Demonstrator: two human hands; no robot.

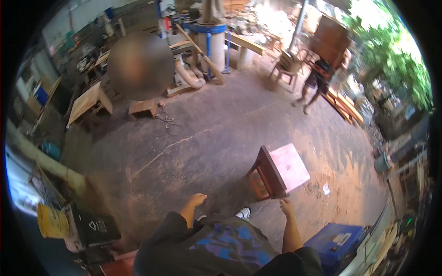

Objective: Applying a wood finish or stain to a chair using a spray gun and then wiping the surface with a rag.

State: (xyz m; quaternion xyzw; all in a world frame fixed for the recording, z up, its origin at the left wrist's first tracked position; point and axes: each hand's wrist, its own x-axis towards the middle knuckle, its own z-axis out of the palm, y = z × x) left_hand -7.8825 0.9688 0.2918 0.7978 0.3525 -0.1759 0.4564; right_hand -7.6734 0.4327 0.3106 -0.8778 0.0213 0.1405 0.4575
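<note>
A small wooden piece of furniture (290,163), with a pale pink square face and dark brown side, stands on the floor in front of me. My left hand (198,198) hangs left of it, fingers loosely bent and apart, holding nothing visible. Just below its near right corner is my right hand (284,203), fingers curled closed with nothing visible in them; whether it touches the wood is unclear. My feet in striped footwear show below, between my hands.
A co-worker (317,80) at upper right carries a large brown panel (329,37) beside a wooden chair (286,69). Machinery (209,46), planks and a low table (90,101) line the back. A yellow bucket (53,221) is lower left, a blue case (331,244) lower right.
</note>
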